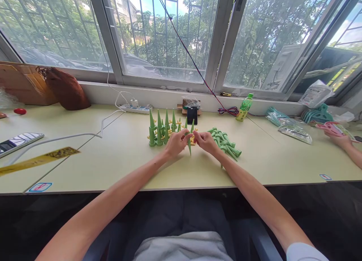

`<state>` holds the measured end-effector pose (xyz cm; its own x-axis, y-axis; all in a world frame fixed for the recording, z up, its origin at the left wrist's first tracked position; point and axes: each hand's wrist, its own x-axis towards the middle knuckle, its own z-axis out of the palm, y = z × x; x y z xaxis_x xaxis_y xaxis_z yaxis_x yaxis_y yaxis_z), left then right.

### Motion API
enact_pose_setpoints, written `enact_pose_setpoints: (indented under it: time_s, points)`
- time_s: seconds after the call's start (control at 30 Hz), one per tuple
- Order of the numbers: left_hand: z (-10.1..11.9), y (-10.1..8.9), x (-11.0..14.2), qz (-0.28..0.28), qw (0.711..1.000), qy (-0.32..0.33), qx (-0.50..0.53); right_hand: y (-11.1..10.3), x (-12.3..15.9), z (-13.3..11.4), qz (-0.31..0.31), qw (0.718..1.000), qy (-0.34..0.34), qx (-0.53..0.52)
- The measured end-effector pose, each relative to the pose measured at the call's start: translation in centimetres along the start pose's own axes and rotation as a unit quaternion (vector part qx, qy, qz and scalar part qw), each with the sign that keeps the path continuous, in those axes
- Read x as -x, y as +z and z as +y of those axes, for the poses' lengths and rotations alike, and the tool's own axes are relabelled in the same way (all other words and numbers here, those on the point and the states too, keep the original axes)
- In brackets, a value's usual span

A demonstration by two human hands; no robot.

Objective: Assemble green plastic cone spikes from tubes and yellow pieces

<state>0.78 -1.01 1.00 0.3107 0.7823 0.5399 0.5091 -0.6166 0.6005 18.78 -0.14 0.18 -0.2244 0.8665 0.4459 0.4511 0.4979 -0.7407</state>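
Close together over the table, my two hands meet at a green spike (189, 148) whose tapered tip points down. My left hand (177, 143) is closed, with thumb and fingers pinched on this spike. My right hand (206, 141) is also closed, its fingertips pinched just beside the spike; what is between them is too small to make out. Left of and behind my left hand, several green cone-shaped spikes (160, 136) stand upright with small yellow pieces among them. Beside my right hand lies a loose pile of green spikes (224, 140).
Behind the spikes are a black phone (192, 115), a small cardboard box (186, 104) and a power strip (138, 109). A green bottle (244, 107) stands back right. At far right, another person's hand (341, 140) holds a pink item. A yellow strip (42, 160) hangs at left.
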Motion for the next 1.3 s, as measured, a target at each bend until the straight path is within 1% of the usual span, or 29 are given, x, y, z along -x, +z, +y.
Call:
enact_pose_setpoints:
  time_s: [0.47,0.73,1.0,1.3]
  points:
    - [0.18,-0.15,-0.07,0.013,1.000,-0.008,0.017,0.01,0.02,0.25,-0.014,1.000,-0.016,0.009]
    - [0.30,-0.09,-0.05,0.006,0.999,-0.017,0.029,-0.06,0.03,-0.15,-0.008,0.997,-0.063,0.035]
    - [0.32,-0.01,-0.07,0.002,0.999,-0.016,0.042,-0.15,0.06,-0.39,-0.001,0.997,-0.060,0.041]
    - [0.33,0.11,-0.10,0.003,0.999,-0.015,0.039,-0.26,0.15,-0.53,0.007,0.995,-0.074,0.063]
